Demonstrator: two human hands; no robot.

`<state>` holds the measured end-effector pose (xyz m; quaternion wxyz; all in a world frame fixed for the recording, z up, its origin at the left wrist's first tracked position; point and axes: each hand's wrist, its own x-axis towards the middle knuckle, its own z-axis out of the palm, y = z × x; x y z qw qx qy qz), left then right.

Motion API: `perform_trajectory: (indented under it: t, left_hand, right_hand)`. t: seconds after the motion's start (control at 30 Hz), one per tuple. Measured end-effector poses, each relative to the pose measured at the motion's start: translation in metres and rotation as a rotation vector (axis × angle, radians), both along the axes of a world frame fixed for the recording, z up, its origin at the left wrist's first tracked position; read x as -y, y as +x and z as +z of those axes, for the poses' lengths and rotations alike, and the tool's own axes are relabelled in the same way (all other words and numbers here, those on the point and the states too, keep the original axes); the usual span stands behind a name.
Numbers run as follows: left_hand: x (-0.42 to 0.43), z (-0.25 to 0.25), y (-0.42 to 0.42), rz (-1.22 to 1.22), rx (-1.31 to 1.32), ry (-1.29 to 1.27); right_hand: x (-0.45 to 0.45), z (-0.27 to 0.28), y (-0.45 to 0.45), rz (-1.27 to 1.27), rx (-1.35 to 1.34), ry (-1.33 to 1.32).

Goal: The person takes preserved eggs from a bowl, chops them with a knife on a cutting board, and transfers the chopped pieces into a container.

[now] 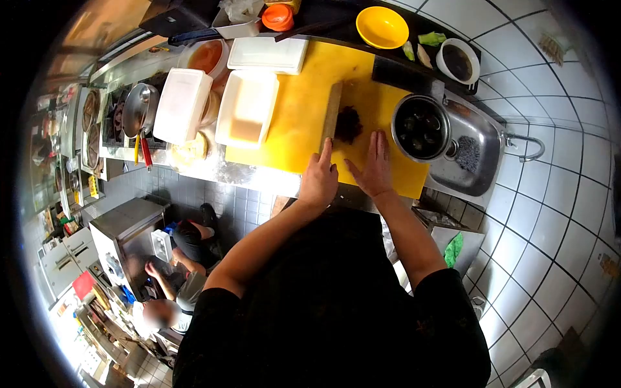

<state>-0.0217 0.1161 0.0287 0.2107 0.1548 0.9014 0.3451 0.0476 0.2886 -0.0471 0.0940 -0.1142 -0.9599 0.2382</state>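
My left hand is closed at the near end of a long, flat, blade-like tool, with its index finger stretched along it. The tool lies on the yellow cutting board. Just right of the tool is a small pile of dark, finely cut food. My right hand rests palm down on the board, near side of the pile, fingers stretched out and thumb apart. Nothing shows in it.
A metal pot with dark contents stands right of the board, beside the sink. White containers are at the left. A yellow bowl sits on the back ledge. Another person is low at the left, apart from my hands.
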Motion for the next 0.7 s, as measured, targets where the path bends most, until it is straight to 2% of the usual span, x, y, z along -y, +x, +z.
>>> perform_trajectory:
  t: [0.1, 0.23, 0.3, 0.33, 0.37, 0.43, 0.53, 0.63, 0.7]
  left_hand:
    - [0.000, -0.001, -0.001, -0.061, -0.050, 0.023]
    - [0.028, 0.000, -0.027, -0.125, -0.198, 0.010]
    - [0.040, -0.002, -0.053, -0.204, -0.379, -0.125]
    - [0.046, -0.011, -0.068, -0.255, -0.504, -0.106]
    - [0.052, -0.019, -0.081, -0.304, -0.523, -0.128]
    - [0.053, -0.016, -0.099, -0.408, -0.519, -0.202]
    - [0.057, -0.021, -0.102, -0.487, -0.535, -0.132]
    - [0.064, -0.005, -0.086, -0.539, -0.384, -0.017]
    - [0.073, 0.011, -0.072, -0.470, -0.189, -0.023]
  right_hand:
    - [0.001, 0.001, -0.006, 0.003, -0.029, -0.023]
    - [0.009, 0.010, -0.015, -0.017, 0.073, -0.004]
    - [0.014, 0.006, -0.019, -0.012, 0.084, 0.012]
    - [0.016, 0.005, -0.020, 0.000, 0.064, 0.024]
    - [0.017, 0.005, -0.022, 0.013, 0.045, 0.038]
    - [0.019, 0.004, -0.024, 0.022, 0.025, 0.066]
    - [0.023, 0.006, -0.031, -0.014, 0.036, 0.074]
    - [0.026, 0.010, -0.043, -0.066, 0.052, 0.024]
    - [0.027, 0.010, -0.050, -0.075, 0.006, 0.003]
